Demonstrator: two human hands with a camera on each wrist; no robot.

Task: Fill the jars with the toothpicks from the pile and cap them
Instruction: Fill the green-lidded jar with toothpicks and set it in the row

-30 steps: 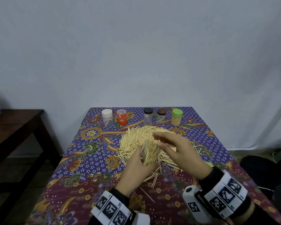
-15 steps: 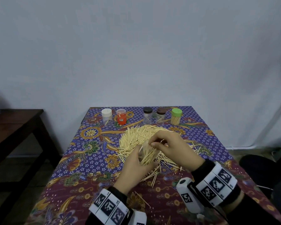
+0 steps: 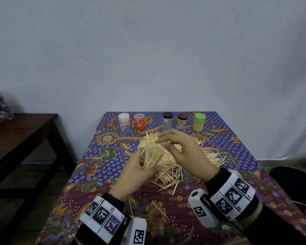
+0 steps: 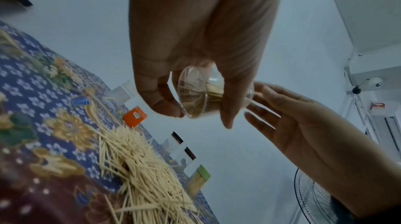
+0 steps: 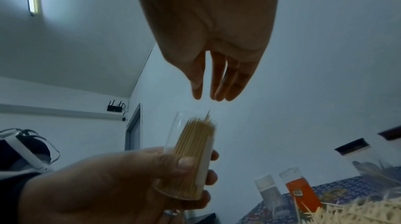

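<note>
Gripping a clear jar (image 5: 190, 157) packed with toothpicks, the left hand (image 3: 136, 172) curls thumb and fingers round its lower half, holding it tilted above the near edge of the toothpick pile (image 3: 182, 156). The right hand (image 5: 214, 39) hovers just above the jar's open mouth, fingers straight and together, holding nothing.
</note>
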